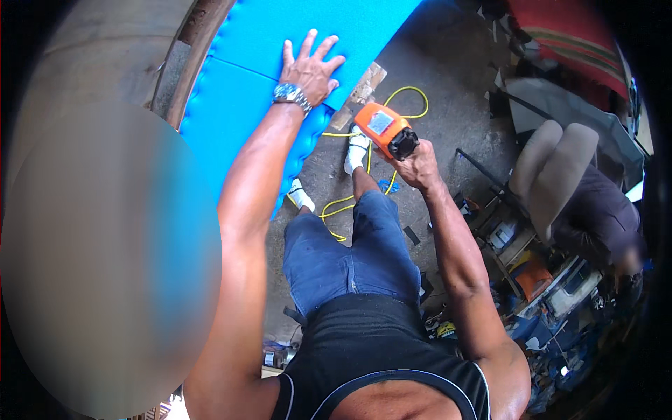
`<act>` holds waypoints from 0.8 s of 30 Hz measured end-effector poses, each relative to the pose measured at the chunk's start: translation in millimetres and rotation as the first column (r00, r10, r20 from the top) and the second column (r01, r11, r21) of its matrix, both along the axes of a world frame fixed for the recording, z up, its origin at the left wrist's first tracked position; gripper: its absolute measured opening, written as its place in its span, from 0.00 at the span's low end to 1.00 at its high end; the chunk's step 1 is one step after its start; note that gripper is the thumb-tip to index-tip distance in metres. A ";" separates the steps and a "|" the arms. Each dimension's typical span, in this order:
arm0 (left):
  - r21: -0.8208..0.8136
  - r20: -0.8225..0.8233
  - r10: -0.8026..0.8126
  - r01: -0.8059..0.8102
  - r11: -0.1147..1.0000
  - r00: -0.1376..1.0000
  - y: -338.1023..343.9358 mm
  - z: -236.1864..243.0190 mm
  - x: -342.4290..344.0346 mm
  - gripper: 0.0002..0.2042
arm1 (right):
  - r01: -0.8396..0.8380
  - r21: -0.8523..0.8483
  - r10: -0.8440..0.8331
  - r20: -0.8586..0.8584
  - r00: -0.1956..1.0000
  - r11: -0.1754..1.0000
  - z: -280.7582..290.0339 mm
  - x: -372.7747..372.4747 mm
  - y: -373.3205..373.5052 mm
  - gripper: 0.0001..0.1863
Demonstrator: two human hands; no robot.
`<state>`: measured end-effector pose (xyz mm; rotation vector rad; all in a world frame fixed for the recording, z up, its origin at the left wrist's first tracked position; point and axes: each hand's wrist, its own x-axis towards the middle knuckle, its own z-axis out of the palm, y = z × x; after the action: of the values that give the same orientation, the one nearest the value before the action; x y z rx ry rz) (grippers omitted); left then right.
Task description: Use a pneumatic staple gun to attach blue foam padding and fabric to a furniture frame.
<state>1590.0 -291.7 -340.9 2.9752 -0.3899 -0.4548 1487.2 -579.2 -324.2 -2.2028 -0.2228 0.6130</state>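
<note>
My left hand lies flat with its fingers spread on a bright blue padded panel, near the panel's right edge. A metal watch circles that wrist. Seams cross the blue covering, and its edges look puckered. My right hand is wrapped around the handle of an orange staple gun with a pale label and a black end. The tool is held in the air to the right of the panel, apart from it. Its nose and most of its grip are hidden from above.
A yellow hose loops over the grey floor around my feet. Wood pieces sit beside the panel. At right, another person in dark clothes bends near beige cushions, red fabric and cluttered scraps. A blurred oval covers the left side.
</note>
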 end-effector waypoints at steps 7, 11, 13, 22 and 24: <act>-0.033 0.029 -0.014 0.015 0.999 0.999 0.3 -9.6 -0.2 0.26 | -0.118 -0.046 0.112 -0.119 0.987 0.992 -8.6 32.0 4.3 0.29; -0.030 0.032 -0.005 0.006 1.000 0.999 0.8 -5.5 4.2 0.28 | -0.165 -0.188 0.145 -0.111 0.983 0.968 -18.3 33.1 23.7 0.29; -0.056 0.052 0.001 0.002 0.998 0.999 -2.4 -1.5 2.4 0.28 | -0.166 -0.224 0.148 -0.094 0.985 0.960 -11.9 30.0 25.6 0.25; -0.094 0.042 0.032 -0.028 0.995 0.999 -18.1 15.3 13.7 0.25 | 0.072 -0.182 -0.081 -0.045 0.996 0.981 33.9 -6.7 -48.5 0.29; -0.080 -0.049 0.090 -0.094 0.992 0.995 -31.1 21.8 28.5 0.26 | 0.135 -0.190 -0.139 -0.007 0.990 0.972 35.6 -4.7 -65.9 0.26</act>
<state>1618.5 -322.9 -319.1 2.8830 -0.2592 -0.4826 1482.5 -645.1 -288.5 -2.3702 -0.0009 0.6006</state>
